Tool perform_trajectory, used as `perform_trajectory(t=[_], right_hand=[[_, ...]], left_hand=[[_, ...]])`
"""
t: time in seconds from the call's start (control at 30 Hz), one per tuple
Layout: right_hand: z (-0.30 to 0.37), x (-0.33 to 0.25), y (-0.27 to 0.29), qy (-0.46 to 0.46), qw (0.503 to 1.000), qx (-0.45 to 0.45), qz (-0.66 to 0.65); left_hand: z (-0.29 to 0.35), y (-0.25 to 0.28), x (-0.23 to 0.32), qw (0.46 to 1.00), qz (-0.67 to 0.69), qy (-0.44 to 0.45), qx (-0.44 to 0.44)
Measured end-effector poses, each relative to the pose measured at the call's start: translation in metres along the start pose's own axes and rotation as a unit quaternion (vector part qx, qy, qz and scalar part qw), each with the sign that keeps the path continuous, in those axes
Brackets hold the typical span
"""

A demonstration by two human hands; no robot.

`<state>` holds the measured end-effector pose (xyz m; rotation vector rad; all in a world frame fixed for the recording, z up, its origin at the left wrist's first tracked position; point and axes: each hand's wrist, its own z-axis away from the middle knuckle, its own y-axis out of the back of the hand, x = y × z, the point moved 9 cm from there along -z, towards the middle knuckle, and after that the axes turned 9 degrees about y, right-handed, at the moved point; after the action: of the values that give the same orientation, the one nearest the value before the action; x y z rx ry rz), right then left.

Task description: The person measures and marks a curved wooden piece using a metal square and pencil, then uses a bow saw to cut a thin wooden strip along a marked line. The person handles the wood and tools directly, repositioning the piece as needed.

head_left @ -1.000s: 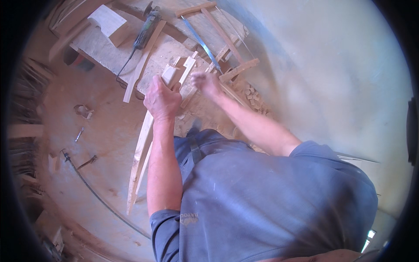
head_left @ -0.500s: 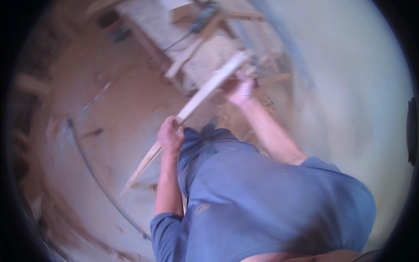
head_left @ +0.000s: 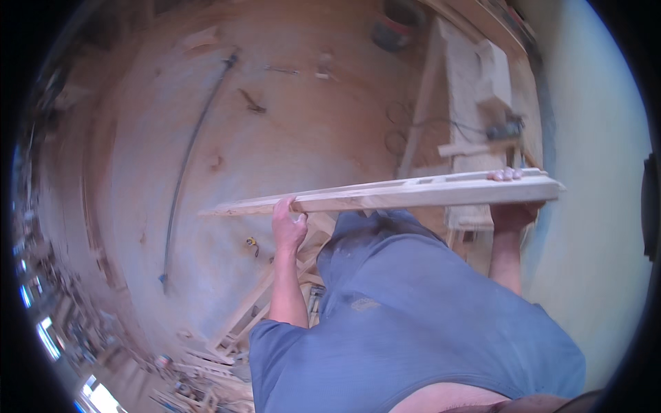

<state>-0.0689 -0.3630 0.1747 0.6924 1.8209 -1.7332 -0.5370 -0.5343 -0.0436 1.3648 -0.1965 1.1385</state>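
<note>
A long, narrow frame of pale wood (head_left: 413, 196) lies almost level across my front, with a gap showing between its two rails. My left hand (head_left: 288, 228) is closed around the near rail, left of the frame's middle. At the right end, my right hand (head_left: 511, 215) grips it from below, its fingertips curled over the top between the rails. Most of that palm is hidden behind the wood. The frame's left end reaches out over the floor.
A workbench (head_left: 475, 163) at the right carries a corded power tool (head_left: 505, 129) and a wooden block (head_left: 494, 79). Beyond stands a dark bucket (head_left: 396, 26). A long bar clamp (head_left: 187, 165) and a yellow tape measure (head_left: 252, 242) lie on the floor. Timber pieces (head_left: 255, 306) are stacked at lower left; a pale wall (head_left: 592, 206) rises right.
My view has swung leftward, away from the bench. The wooden frame has gone from steeply slanted to nearly level, both hands still on it, and its slotted side now shows.
</note>
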Motion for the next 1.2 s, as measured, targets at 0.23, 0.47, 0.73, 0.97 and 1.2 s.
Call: perform_trajectory(t=[0.23,0.47,0.73,0.97,1.2], right_hand=[[-0.119,0.026,-0.134,-0.054,0.99,-0.126,0.02],[-0.092,0.028,-0.205,-0.004,0.966,-0.26,0.01],[-0.118,0.053,-0.325,-0.072,0.937,-0.338,-0.054],[-0.168,0.089,-0.422,-0.106,0.897,-0.425,-0.054],[-0.275,0.191,-0.47,-0.088,0.931,-0.351,-0.046]], left_hand=[[0.006,0.035,-0.144,0.81,0.348,0.356,0.311],[-0.018,-0.011,-0.167,0.522,0.739,0.343,0.254],[-0.032,0.035,-0.204,0.413,0.781,0.33,0.333],[-0.084,0.08,-0.177,0.34,0.829,0.283,0.342],[-0.122,0.098,-0.258,0.303,0.848,0.282,0.33]])
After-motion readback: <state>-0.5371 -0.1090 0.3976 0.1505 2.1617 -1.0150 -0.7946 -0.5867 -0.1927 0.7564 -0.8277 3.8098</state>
